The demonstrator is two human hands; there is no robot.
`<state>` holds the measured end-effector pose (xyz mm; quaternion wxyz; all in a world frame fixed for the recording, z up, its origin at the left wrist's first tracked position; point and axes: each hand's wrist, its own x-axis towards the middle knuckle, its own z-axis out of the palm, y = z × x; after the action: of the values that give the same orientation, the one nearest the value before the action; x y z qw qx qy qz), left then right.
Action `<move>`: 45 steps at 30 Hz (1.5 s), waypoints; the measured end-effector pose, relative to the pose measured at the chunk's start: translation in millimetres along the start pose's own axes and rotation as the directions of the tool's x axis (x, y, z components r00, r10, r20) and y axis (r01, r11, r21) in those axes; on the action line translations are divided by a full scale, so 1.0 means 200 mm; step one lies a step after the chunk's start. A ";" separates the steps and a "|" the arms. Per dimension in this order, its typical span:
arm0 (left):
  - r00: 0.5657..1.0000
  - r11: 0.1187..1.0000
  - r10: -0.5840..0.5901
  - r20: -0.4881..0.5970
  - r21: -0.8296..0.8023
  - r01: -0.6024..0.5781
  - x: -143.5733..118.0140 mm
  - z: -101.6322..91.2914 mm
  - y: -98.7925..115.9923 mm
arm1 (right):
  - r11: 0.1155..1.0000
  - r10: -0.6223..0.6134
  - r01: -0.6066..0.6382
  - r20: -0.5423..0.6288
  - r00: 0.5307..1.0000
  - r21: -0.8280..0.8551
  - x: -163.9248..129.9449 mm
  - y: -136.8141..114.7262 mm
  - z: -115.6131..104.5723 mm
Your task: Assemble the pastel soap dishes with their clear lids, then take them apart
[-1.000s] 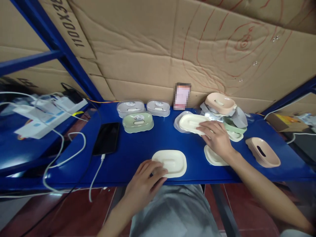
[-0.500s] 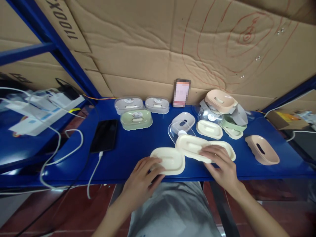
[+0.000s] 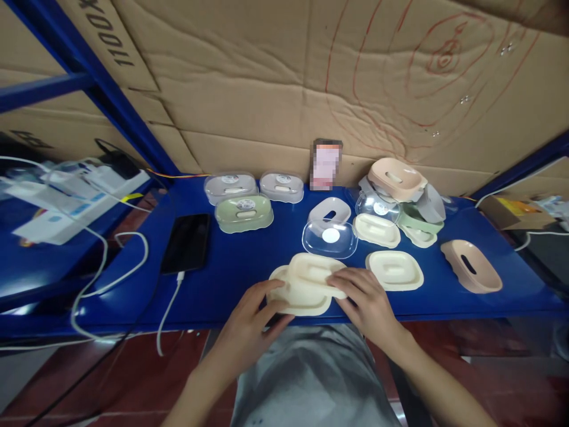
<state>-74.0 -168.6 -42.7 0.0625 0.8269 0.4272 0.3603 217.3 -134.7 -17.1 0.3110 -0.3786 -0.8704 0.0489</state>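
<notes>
Setting: Corrugated cardboard sheets [image 3: 275, 107] walled the back of a glossy blue metal shelf [image 3: 231, 267], which served as the worktop; red pen loops were scrawled on the cardboard.
Landmark: a black smartphone [image 3: 185, 243] lay face up on the shelf with a white charging cable [image 3: 171, 308] plugged into its near end.
Thing in hand: a cream oval plastic soap-dish tray [image 3: 313, 274] sat right of the smartphone at the shelf's near edge, lying partly over a matching cream oval plastic base [image 3: 293, 296].
Left hand: the left hand [image 3: 251, 323] had its fingers curled on the base's near-left rim, pinning it down.
Right hand: the right hand [image 3: 367, 302] pressed its fingers on the tray's right end, clasping it rather than hanging loose.
Handling: both pieces looked light, stiff and smooth, so likely to skid on the glossy shelf; thin rims seemed the surest hold, one hand at each end.
Nearby: a clear plastic oval lid [image 3: 329, 238] lay beyond the tray, farther right of the smartphone; another cream oval tray [image 3: 395, 270] lay farther right again; a pale pink oval dish [image 3: 471, 265] sat farthest right.
Packed pieces: a green lidded soap box [image 3: 243, 212] stood just behind and right of the smartphone.
Writing: upside-down black print on the cardboard read roughly "1100X"; round stickers on the lids were too small to read.
</notes>
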 end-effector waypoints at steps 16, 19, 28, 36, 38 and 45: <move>0.992 0.927 -0.096 -0.080 0.357 0.118 0.01 -0.12 -0.06 | 0.998 0.008 0.006 0.240 0.971 -0.057 0.21 0.14 -0.08; 0.973 0.871 -0.138 -0.186 0.446 0.208 0.01 -0.12 -0.08 | 0.985 0.067 -0.039 0.162 0.984 -0.168 0.31 0.24 -0.10; 0.997 0.941 -0.034 -0.071 0.334 0.055 0.07 0.01 0.08 | 0.868 0.281 -0.174 0.170 0.945 -0.465 0.51 0.55 -0.06; 0.999 0.965 -0.041 -0.008 0.260 0.042 0.07 0.04 0.08 | 0.898 0.128 -0.069 0.107 0.986 -0.435 0.37 0.36 -0.15; 0.999 0.967 -0.026 -0.024 0.254 0.032 0.07 0.03 0.08 | 0.895 0.077 0.010 0.178 0.981 -0.447 0.32 0.31 -0.16; 0.997 0.974 0.049 -0.065 0.223 -0.033 0.05 0.05 0.12 | 0.927 0.044 0.072 0.298 0.954 -0.368 0.25 0.26 -0.14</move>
<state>-49.0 -174.0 -35.0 -0.0525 0.8242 0.4494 0.3405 241.1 -67.2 13.8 0.0974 -0.4126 -0.9034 -0.0635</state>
